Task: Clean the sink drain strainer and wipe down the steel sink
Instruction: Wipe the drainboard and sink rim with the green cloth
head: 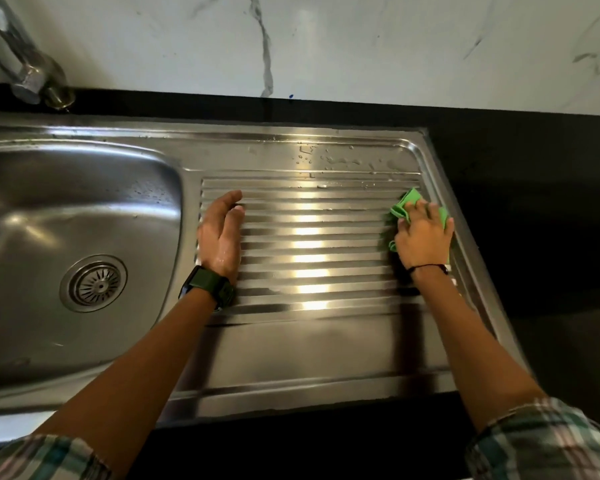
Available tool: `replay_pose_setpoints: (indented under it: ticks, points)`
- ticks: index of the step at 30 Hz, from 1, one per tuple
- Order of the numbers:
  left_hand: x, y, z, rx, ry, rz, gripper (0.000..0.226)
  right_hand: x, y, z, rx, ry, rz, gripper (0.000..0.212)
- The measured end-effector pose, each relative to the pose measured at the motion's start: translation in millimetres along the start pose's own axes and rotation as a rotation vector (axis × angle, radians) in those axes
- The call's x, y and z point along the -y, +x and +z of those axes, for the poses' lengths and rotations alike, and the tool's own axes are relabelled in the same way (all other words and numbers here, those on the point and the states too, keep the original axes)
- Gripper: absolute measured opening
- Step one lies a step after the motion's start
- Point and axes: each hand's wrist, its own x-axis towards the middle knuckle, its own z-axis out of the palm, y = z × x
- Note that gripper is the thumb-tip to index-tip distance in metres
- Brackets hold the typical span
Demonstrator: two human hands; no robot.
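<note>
Plaid sleeves (pixel 548 441) frame 2 bare forearms reaching over the steel sink (pixel 291 358). Right hand (pixel 423 237) presses a green cloth (pixel 404 206) on the ribbed drainboard's far right edge, fingers curled over it. Left hand (pixel 220 230), grip released, rests on the ribs beside the basin, where the drain strainer (pixel 93 283) sits in place.
</note>
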Motion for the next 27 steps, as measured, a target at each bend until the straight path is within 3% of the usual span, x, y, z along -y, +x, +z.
replay_pose_setpoints:
  ticks: [7, 12, 15, 21, 27]
  points:
    - [-4.2, -2.1, 6.2, 0.018, -0.008, 0.008, 0.051, 93.8, -32.6, 19.5, -0.006, 0.061, -0.199, 0.038]
    - [-4.7, 1.3, 5.6, -0.008, -0.014, -0.008, 0.052, 190.5, -56.9, 44.0, 0.123, 0.085, -0.479, 0.044]
    - [-3.7, 2.5, 3.2, -0.054, -0.006, -0.025, 0.054, 214.8, -55.5, 53.1, 0.17, 0.027, -0.581, 0.044]
    - [-2.5, 1.1, 2.5, 0.007, 0.019, -0.01, 0.054, 157.1, -46.4, 32.8, 0.19, -0.05, -0.763, 0.057]
    - [-1.2, 0.4, 0.8, 0.03, 0.024, -0.011, 0.049, 8.1, -17.2, -13.1, 0.148, -0.068, -0.363, 0.058]
